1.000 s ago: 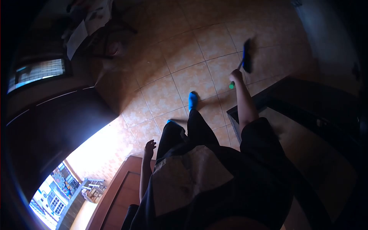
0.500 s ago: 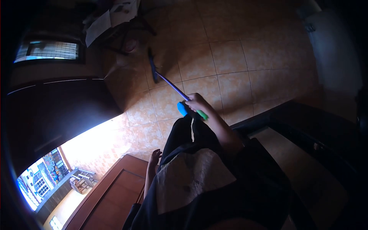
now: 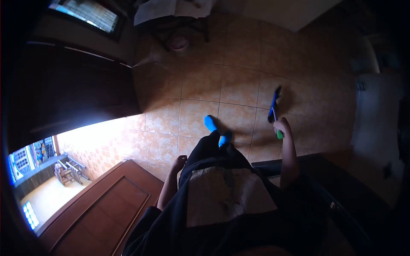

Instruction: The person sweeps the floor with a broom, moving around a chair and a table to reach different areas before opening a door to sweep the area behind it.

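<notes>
My right hand [image 3: 282, 125] is closed round the handle of a broom, near its green end [image 3: 279, 135]. The dark blue broom head [image 3: 274, 103] is over the tiled floor, out to the right of my feet. Its short visible shaft looks purple and is foreshortened. Beside my left thigh hangs my left hand [image 3: 180, 162], fingers loosely bent, with nothing visible in it. Blue socks or shoes cover my feet [image 3: 209, 123], which stand on the tiles between the two hands.
Orange-brown floor tiles [image 3: 200, 81] stretch ahead. A brown panelled door [image 3: 106, 213] stands at lower left, beside a bright doorway with a wooden stool [image 3: 70, 170] beyond. Dark furniture [image 3: 85, 94] is at left. A cloth-covered table [image 3: 156, 13] has a pinkish round object [image 3: 178, 42] beneath it.
My right hand has swung the broom from ahead of my feet over to the right. The view has turned, and both feet now show. My left hand stays low at my side.
</notes>
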Demonstrator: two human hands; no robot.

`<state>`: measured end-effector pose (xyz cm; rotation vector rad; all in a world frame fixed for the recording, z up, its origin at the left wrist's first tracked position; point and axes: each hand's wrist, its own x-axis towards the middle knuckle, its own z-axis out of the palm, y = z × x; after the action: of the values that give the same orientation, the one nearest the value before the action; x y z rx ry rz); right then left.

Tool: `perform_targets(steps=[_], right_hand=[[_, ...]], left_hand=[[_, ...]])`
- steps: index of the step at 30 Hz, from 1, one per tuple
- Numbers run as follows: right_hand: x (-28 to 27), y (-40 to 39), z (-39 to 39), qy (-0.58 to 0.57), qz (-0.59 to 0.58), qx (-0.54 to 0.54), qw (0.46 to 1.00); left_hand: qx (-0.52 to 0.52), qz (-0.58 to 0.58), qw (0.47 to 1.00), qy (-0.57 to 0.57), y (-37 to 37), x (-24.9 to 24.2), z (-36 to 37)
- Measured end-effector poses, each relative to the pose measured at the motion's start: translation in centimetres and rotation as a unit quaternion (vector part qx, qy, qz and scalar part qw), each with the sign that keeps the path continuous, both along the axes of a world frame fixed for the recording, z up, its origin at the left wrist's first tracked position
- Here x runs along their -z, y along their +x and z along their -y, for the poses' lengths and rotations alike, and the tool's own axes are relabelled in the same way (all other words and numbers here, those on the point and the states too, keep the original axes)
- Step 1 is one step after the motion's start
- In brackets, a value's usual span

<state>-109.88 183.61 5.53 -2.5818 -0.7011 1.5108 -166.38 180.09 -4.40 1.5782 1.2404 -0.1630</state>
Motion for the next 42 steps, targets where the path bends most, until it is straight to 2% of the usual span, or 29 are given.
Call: perform_targets(steps=[1, 2, 3, 4, 5, 6, 7, 8, 9, 10, 11, 13, 14, 16, 17, 19, 21, 22, 23, 24, 25, 27, 31, 33, 34, 36, 37, 39, 42], right_hand=[[5.1, 1.4, -1.4, -0.034, 0.023, -0.022, 0.999], [11.9, 2.7, -2.5, -0.020, 0.114, -0.140, 0.983], [23.9, 6.1, -1.4, 0.103, 0.085, -0.206, 0.969], [19.9, 1.7, -7.0, -0.019, 0.243, -0.318, 0.916], [13.2, -2.6, -11.5, -0.057, 0.222, -0.234, 0.945], [14.4, -4.5, -14.1, -0.068, 0.223, -0.268, 0.935], [11.0, -7.6, -16.3, -0.019, 0.212, -0.188, 0.959], [11.0, -9.5, -18.0, 0.027, 0.218, -0.268, 0.938], [13.7, -10.7, -19.2, 0.086, 0.212, -0.203, 0.952], [12.1, -12.6, -20.9, 0.103, 0.175, -0.197, 0.959], [11.1, -14.4, -22.5, 0.103, 0.155, -0.217, 0.958], [14.3, -17.3, -24.5, 0.123, 0.101, -0.321, 0.933], [9.5, -19.7, -25.5, 0.137, 0.085, -0.330, 0.930], [9.4, -23.1, -27.0, 0.117, 0.054, -0.392, 0.911], [7.3, -24.2, -27.1, 0.117, 0.054, -0.365, 0.922], [4.0, -24.2, -27.3, 0.100, 0.037, -0.365, 0.925], [5.6, -21.1, -26.3, 0.109, -0.040, -0.324, 0.939], [4.0, -19.2, -25.5, 0.133, -0.076, -0.301, 0.941], [0.7, -17.4, -24.8, 0.154, -0.113, -0.278, 0.941], [-3.4, -16.1, -24.4, 0.124, -0.126, -0.266, 0.948], [-4.1, -14.4, -23.7, 0.190, -0.095, -0.310, 0.927], [-9.6, -12.8, -24.2, 0.077, -0.064, -0.295, 0.950], [-8.8, -9.9, -26.1, 0.018, -0.008, -0.346, 0.938], [-4.7, -8.9, -28.0, -0.037, -0.101, -0.289, 0.951], [-1.0, -8.4, -28.0, -0.016, -0.142, -0.232, 0.962], [0.5, -10.1, -29.2, -0.016, -0.169, -0.244, 0.955], [0.8, -11.7, -29.8, -0.015, -0.197, -0.243, 0.950], [0.6, -15.5, -30.7, -0.021, -0.277, -0.188, 0.942], [5.0, -21.2, -33.2, -0.001, -0.383, -0.114, 0.917]], left_hand=[[0.076, 0.054, 0.989, 0.118, 0.0, 0.2, -1.2], [-0.079, 0.093, 0.992, 0.017, 0.3, 0.4, -2.1], [-0.230, 0.131, 0.961, -0.086, 0.6, 0.2, -2.7], [-0.299, 0.129, 0.938, -0.119, 0.9, -0.6, -3.6], [-0.366, 0.125, 0.910, -0.153, 1.0, -1.8, -4.6], [-0.398, 0.111, 0.897, -0.156, 1.1, -2.9, -5.2], [-0.416, 0.120, 0.891, -0.140, 0.5, -2.4, -5.1], [-0.431, 0.102, 0.884, -0.147, 0.2, -3.0, -5.0], [-0.445, 0.083, 0.878, -0.155, -0.1, -3.6, -4.9], [-0.448, 0.083, 0.876, -0.155, -0.4, -3.6, -4.3], [-0.462, 0.083, 0.870, -0.154, -0.9, -3.3, -3.3], [-0.478, 0.083, 0.860, -0.157, -1.5, -3.3, -1.1], [-0.490, 0.053, 0.850, -0.185, -1.6, -3.4, -0.2], [-0.505, 0.025, 0.836, -0.214, -1.3, -3.3, 1.2], [-0.498, 0.010, 0.834, -0.238, -1.2, -3.3, 1.9], [-0.493, 0.005, 0.827, -0.272, -0.5, -4.0, 2.5], [-0.465, 0.001, 0.843, -0.269, 0.2, -4.4, 2.3], [-0.474, 0.003, 0.839, -0.269, 0.4, -3.8, 2.4], [-0.515, 0.032, 0.816, -0.260, 0.6, -2.7, 2.5], [-0.555, 0.060, 0.791, -0.249, 0.9, -2.0, 2.3], [-0.567, 0.062, 0.784, -0.245, 1.7, -1.9, 1.6], [-0.593, 0.064, 0.781, -0.185, 4.0, -1.8, -0.1], [-0.604, 0.098, 0.772, -0.172, 9.7, -2.0, -4.3], [-0.567, 0.132, 0.796, -0.168, 12.6, -1.7, -5.5], [-0.577, 0.136, 0.788, -0.166, 14.0, -2.3, -5.9], [-0.560, 0.102, 0.810, -0.143, 16.5, -4.8, -6.9], [-0.571, 0.103, 0.802, -0.142, 17.2, -5.1, -6.9], [-0.647, 0.125, 0.736, -0.153, 18.2, -6.1, -5.5], [-0.713, 0.119, 0.675, -0.149, 19.1, -6.4, -1.7]])
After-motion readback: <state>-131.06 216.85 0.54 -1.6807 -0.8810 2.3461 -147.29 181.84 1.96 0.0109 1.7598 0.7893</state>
